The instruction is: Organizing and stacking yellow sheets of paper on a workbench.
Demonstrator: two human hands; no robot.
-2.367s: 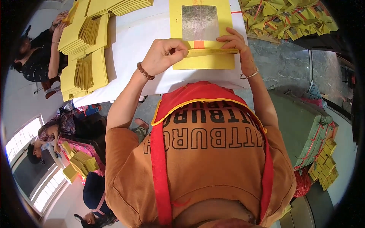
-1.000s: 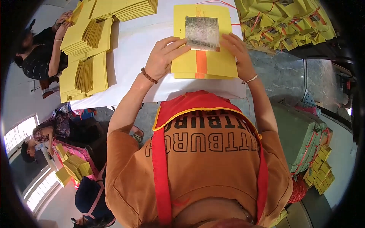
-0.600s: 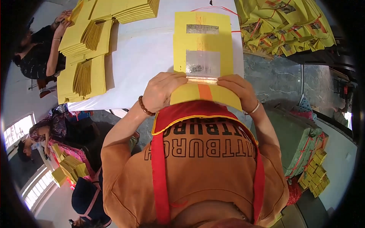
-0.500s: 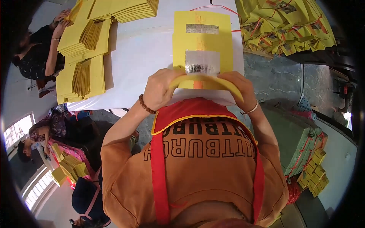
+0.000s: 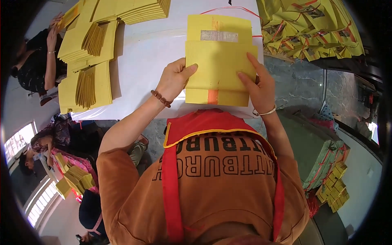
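Head view: left hand pinches folded yellow sheet at left edge, thumb on top; right hand grips right edge, fingers flat on face; sheet above paper stack on white table; yellow piles left of sheet

- Head view, worn high, looking steeply down over the wearer's own chest and orange shirt.
- Facing forward: the white table sits at the far side, up top, close in.
- Both forearms rise from the lower middle towards it.
- Fisheye bends the edges; dark rim all round.
- Only this one view, so nothing is shared.
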